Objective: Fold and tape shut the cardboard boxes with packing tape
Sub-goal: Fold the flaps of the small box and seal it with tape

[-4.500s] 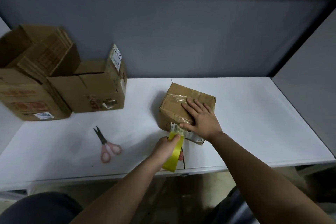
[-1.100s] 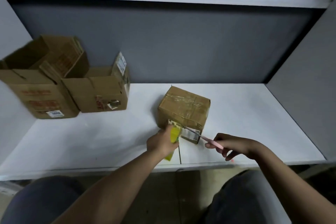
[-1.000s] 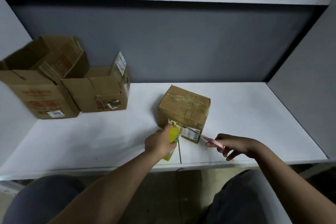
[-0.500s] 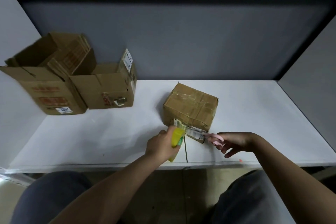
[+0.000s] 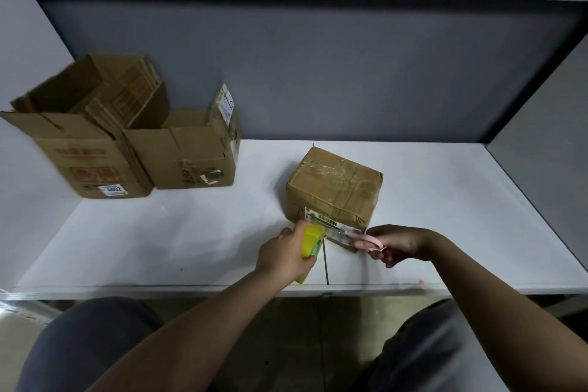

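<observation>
Both forearms come in from the bottom edge, bare, angling up toward the middle so the hands end up pretty close together, not touching. Left hand (image 5: 286, 253) is seen back-side up, fingers curled around a yellow tape roll (image 5: 310, 240), thumb toward the top. Wrist looks fairly straight, in line with the forearm. Right hand (image 5: 397, 243) sits just to the right of it, wrist bent a bit inward, fingers curled through the pink scissors (image 5: 361, 237) with the blades pointing left toward the other hand. A couple of right fingers hang curled underneath. Can't tell if the blades are apart or together, too small and blurry.
</observation>
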Demonstrator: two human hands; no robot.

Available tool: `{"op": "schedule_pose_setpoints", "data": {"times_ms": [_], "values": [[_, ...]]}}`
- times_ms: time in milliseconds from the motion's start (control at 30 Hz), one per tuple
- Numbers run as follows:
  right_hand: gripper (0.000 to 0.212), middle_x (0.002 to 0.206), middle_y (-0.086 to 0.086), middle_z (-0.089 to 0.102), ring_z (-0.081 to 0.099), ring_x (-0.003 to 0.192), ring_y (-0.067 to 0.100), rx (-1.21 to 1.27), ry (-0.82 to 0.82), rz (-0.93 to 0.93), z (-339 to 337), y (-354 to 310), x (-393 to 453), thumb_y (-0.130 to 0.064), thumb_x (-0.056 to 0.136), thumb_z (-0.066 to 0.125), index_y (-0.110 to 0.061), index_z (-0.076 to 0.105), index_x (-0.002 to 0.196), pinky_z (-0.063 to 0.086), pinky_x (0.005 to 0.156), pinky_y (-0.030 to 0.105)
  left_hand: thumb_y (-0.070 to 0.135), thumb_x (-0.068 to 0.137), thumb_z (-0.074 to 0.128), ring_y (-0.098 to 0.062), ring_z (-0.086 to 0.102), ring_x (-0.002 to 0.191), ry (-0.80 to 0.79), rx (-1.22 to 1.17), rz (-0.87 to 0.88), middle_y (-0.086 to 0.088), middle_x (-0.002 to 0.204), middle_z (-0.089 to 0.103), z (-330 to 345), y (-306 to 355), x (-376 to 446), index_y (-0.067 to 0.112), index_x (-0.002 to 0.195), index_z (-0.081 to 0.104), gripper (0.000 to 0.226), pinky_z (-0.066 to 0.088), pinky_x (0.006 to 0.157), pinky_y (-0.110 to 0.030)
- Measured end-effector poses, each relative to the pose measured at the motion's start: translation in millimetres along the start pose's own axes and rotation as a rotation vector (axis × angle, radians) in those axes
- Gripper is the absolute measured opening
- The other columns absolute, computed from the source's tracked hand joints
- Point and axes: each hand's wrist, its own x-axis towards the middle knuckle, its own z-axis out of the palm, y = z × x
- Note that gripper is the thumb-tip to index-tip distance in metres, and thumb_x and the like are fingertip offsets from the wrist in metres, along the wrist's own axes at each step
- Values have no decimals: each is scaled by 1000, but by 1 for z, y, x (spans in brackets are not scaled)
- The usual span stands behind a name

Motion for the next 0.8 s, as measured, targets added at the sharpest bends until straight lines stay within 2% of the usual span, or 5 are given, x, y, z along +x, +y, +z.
{"op": "schedule_pose_setpoints", "data": {"times_ms": [133,400,533,700,800], "values": [[33,61,0,48,34,51,12,-59,59,-18,-2,1,-1,-49,68,74,-20,64,78,31,52,21,47,86,61,-25,61,105,-2,-15,4,-4,123,56,0,-1,-1,32,139,26,66,47,73,-30],[25,57,1,45,30,50,13,-124,111,-73,-3,5,4,-39,80,76,-20,63,71,27,49,21,47,86,62,-24,61,104,0,-20,11,-3,123,56,0,-2,-1,33,141,25,68,44,71,-28],[24,56,0,44,30,49,12,-134,104,-82,-3,4,2,-36,82,74,-15,64,79,27,49,20,47,84,64,-23,60,106,5,-66,19,-2,125,57,-1,-6,-3,32,141,25,70,44,72,-28],[29,59,2,45,29,47,11,-101,66,-80,-3,3,3,-37,86,71,-25,65,60,27,49,20,46,83,67,-22,59,110,5,-119,11,-1,131,54,1,-14,-8,29,139,24,73,48,77,-29],[36,59,1,44,28,48,11,-76,15,-80,-2,3,4,-39,90,66,-27,66,56,25,50,20,46,83,68,-22,58,112,5,-125,0,-1,133,53,2,-15,-8,28,140,24,74,50,80,-29]]}}
